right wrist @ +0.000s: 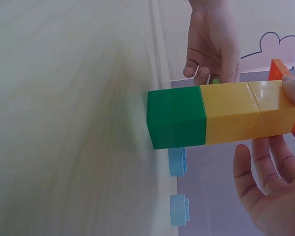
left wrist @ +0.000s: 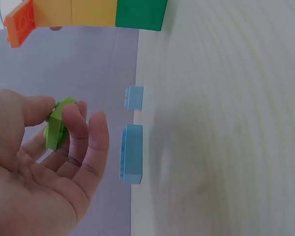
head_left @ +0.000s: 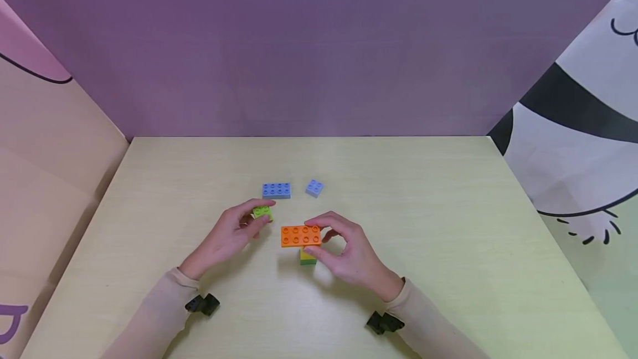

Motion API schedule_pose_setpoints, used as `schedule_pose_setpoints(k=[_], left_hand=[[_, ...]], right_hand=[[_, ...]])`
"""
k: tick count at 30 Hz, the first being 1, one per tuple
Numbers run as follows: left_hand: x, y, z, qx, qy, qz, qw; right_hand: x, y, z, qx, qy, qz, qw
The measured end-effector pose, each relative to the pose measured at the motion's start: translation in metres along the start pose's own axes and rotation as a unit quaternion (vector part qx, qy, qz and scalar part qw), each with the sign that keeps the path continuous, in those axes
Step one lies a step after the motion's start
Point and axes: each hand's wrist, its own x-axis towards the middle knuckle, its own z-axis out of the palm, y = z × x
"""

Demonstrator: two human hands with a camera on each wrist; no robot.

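My left hand point(head_left: 230, 235) pinches a small lime green brick point(head_left: 262, 212) between thumb and fingers, studs upward, above the table. My right hand point(head_left: 351, 251) grips a long orange brick point(head_left: 301, 236) by its right end. The orange brick tops a column, jutting out to the left. Beneath it, in the right wrist view, come a yellow brick point(right wrist: 276, 109), another yellow brick point(right wrist: 231, 113) and a dark green brick point(right wrist: 177, 118) at the bottom. From the head, the orange brick hides most of that column.
Beyond the hands, a long blue brick point(head_left: 276, 191) and a small blue brick point(head_left: 314, 188) lie on the pale wooden table point(head_left: 438, 198). A purple wall point(head_left: 309, 49) rises at the table's far edge, with printed panels on both sides.
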Motion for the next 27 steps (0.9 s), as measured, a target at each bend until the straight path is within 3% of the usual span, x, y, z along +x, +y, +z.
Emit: schedule_pose_setpoints(k=[7,16,27], left_hand=[[-0.002,0.004,0.001,-0.011,0.007,0.0,0.9999],[-0.005,0.01,0.003,-0.059,-0.021,-0.03,0.9976],[-0.017,0.015,0.003,-0.053,-0.041,-0.007,0.9978]], right_hand=[[0.0,0.0,0.0,0.001,0.0,-0.002,1.0],[0.0,0.001,0.0,0.002,-0.002,0.0,1.0],[0.0,0.0,0.0,-0.001,-0.003,0.005,1.0]])
